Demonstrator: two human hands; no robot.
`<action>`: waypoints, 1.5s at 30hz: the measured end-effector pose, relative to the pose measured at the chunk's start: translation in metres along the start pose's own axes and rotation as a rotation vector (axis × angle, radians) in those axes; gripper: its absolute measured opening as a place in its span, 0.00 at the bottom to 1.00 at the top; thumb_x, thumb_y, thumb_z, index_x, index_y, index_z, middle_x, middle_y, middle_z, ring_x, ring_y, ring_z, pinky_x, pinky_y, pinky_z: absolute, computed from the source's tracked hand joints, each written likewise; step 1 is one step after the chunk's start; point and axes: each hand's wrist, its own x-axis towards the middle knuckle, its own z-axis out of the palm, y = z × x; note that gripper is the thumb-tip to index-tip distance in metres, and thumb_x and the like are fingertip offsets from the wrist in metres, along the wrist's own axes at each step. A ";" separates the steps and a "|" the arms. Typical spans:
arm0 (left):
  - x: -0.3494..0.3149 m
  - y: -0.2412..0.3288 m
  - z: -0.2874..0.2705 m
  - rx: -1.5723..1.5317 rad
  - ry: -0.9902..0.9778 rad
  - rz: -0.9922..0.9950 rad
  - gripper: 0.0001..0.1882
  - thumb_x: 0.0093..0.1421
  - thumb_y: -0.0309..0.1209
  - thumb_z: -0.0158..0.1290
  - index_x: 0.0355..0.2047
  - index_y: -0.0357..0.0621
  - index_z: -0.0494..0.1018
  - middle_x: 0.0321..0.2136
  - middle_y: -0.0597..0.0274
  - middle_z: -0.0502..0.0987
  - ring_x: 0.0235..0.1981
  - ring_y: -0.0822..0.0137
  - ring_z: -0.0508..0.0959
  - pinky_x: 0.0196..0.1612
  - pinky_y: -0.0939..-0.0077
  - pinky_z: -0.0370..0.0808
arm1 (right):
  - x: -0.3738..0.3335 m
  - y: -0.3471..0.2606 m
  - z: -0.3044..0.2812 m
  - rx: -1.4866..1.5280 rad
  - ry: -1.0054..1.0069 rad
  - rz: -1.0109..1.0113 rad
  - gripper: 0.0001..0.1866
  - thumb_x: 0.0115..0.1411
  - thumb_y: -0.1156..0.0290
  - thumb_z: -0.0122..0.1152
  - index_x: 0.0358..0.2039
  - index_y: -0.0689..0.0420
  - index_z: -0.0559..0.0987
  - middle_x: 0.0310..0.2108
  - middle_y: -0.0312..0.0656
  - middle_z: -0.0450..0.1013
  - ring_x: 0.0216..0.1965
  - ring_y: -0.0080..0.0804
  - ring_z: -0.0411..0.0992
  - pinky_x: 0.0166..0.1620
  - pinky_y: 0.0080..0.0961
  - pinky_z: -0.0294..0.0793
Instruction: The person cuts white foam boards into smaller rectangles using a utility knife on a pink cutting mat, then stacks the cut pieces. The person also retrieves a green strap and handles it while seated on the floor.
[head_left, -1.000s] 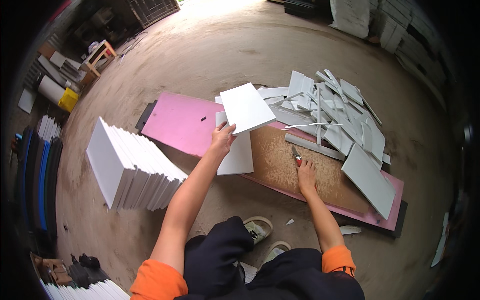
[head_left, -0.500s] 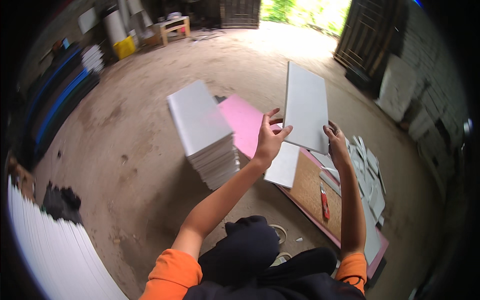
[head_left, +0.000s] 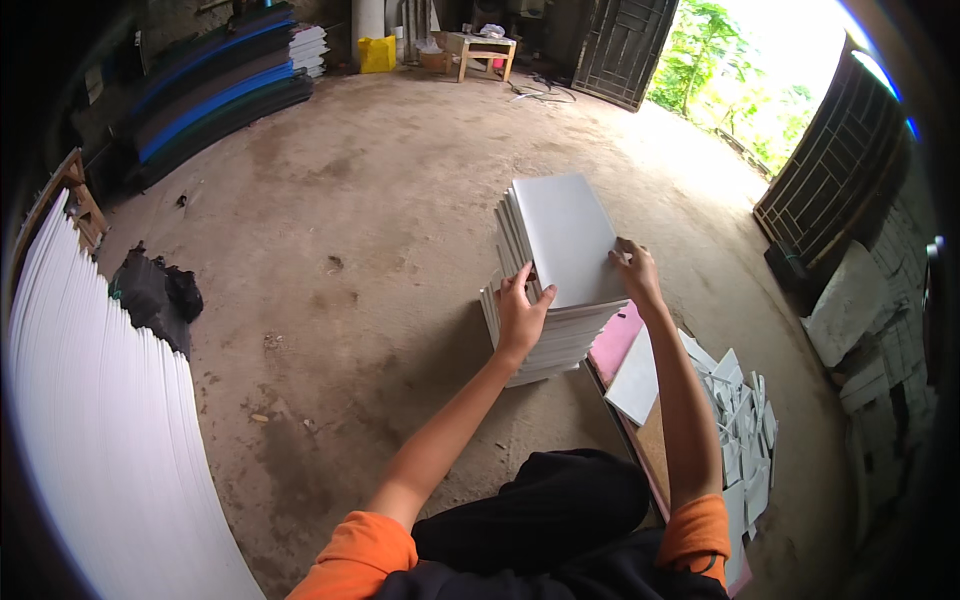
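white panel (head_left: 570,235): left hand (head_left: 521,315) and right hand (head_left: 640,274) gripped its edges over the stack (head_left: 562,342); placement was apparently in hand, the next move calling for alignment.

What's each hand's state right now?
Left hand: holding the white panel near its near-left corner.
Right hand: holding the same panel's right edge.

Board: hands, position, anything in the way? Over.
Left hand at left edge of board, right hand at right. Board over stack. Scraps right, apart from stack.
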 end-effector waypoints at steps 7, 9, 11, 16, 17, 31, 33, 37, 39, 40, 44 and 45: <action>-0.003 -0.020 0.028 0.135 0.004 0.115 0.37 0.54 0.40 0.50 0.59 0.41 0.45 0.56 0.50 0.45 0.53 0.51 0.50 0.53 0.54 0.53 | -0.007 0.006 0.017 -0.121 -0.078 0.004 0.27 0.54 0.60 0.54 0.53 0.51 0.63 0.46 0.60 0.59 0.51 0.55 0.58 0.53 0.40 0.58; -0.007 -0.018 0.028 0.253 0.096 0.160 0.37 0.55 0.39 0.48 0.59 0.41 0.44 0.56 0.51 0.45 0.55 0.51 0.49 0.54 0.53 0.50 | -0.011 0.002 0.018 -0.185 -0.053 -0.076 0.28 0.53 0.59 0.55 0.54 0.53 0.62 0.47 0.62 0.59 0.50 0.58 0.57 0.52 0.42 0.59; -0.010 -0.011 0.031 0.290 0.156 0.271 0.36 0.55 0.40 0.47 0.59 0.41 0.44 0.56 0.51 0.47 0.56 0.52 0.49 0.55 0.51 0.47 | -0.014 0.003 0.006 -0.184 0.007 -0.081 0.26 0.54 0.61 0.54 0.53 0.56 0.63 0.46 0.60 0.59 0.50 0.55 0.59 0.52 0.41 0.59; -0.019 0.050 0.047 0.136 0.038 0.605 0.29 0.56 0.39 0.46 0.55 0.41 0.53 0.53 0.53 0.53 0.56 0.54 0.50 0.56 0.55 0.47 | -0.040 0.021 -0.055 -0.127 0.086 -0.137 0.18 0.56 0.63 0.52 0.46 0.56 0.70 0.44 0.55 0.62 0.48 0.49 0.61 0.51 0.38 0.61; -0.020 0.056 0.063 0.067 -0.026 0.652 0.28 0.56 0.38 0.46 0.54 0.40 0.54 0.53 0.53 0.54 0.55 0.54 0.51 0.56 0.56 0.48 | -0.049 0.032 -0.070 -0.142 0.085 -0.127 0.17 0.56 0.63 0.52 0.45 0.56 0.71 0.44 0.55 0.62 0.48 0.48 0.61 0.50 0.37 0.61; -0.145 -0.070 0.340 0.234 -0.957 0.638 0.24 0.48 0.28 0.54 0.47 0.42 0.62 0.45 0.52 0.61 0.50 0.53 0.58 0.52 0.62 0.59 | -0.321 0.403 -0.089 -0.297 0.171 0.719 0.17 0.50 0.66 0.57 0.40 0.59 0.73 0.39 0.51 0.68 0.43 0.45 0.66 0.46 0.34 0.64; -0.157 -0.102 0.350 0.300 -1.036 0.588 0.25 0.48 0.28 0.54 0.47 0.42 0.62 0.46 0.51 0.61 0.50 0.53 0.58 0.52 0.61 0.60 | -0.334 0.411 -0.051 -0.351 0.183 0.728 0.21 0.50 0.65 0.57 0.44 0.59 0.69 0.44 0.50 0.64 0.47 0.45 0.62 0.49 0.37 0.61; -0.164 -0.135 0.364 0.307 -1.038 0.559 0.23 0.48 0.27 0.53 0.46 0.42 0.63 0.44 0.54 0.63 0.49 0.54 0.61 0.50 0.62 0.59 | -0.341 0.413 -0.031 -0.545 0.177 0.729 0.22 0.50 0.67 0.56 0.46 0.60 0.66 0.43 0.49 0.62 0.47 0.44 0.60 0.48 0.39 0.61; -0.164 -0.136 0.380 0.230 -0.913 0.518 0.18 0.49 0.25 0.51 0.42 0.41 0.66 0.40 0.54 0.66 0.45 0.55 0.64 0.49 0.63 0.60 | -0.348 0.422 -0.036 -0.596 0.187 0.663 0.21 0.48 0.67 0.58 0.43 0.60 0.69 0.40 0.48 0.63 0.44 0.44 0.61 0.45 0.38 0.63; -0.163 -0.132 0.391 0.212 -0.856 0.507 0.16 0.50 0.25 0.50 0.41 0.41 0.67 0.38 0.54 0.67 0.44 0.56 0.64 0.48 0.64 0.60 | -0.350 0.425 -0.039 -0.575 0.233 0.586 0.20 0.47 0.71 0.58 0.42 0.62 0.69 0.38 0.48 0.63 0.42 0.44 0.61 0.44 0.37 0.64; -0.173 -0.102 0.454 -0.053 -0.749 0.415 0.11 0.53 0.22 0.47 0.38 0.40 0.69 0.35 0.56 0.69 0.39 0.60 0.68 0.45 0.70 0.63 | -0.362 0.413 -0.061 -0.362 0.333 0.625 0.20 0.47 0.77 0.55 0.42 0.65 0.66 0.40 0.52 0.60 0.43 0.47 0.61 0.46 0.36 0.63; -0.183 -0.093 0.471 -0.099 -0.834 0.374 0.10 0.53 0.22 0.47 0.38 0.39 0.69 0.35 0.57 0.69 0.38 0.61 0.69 0.44 0.70 0.64 | -0.374 0.411 -0.068 -0.312 0.369 0.688 0.21 0.47 0.77 0.55 0.43 0.64 0.66 0.40 0.52 0.60 0.43 0.48 0.61 0.46 0.36 0.63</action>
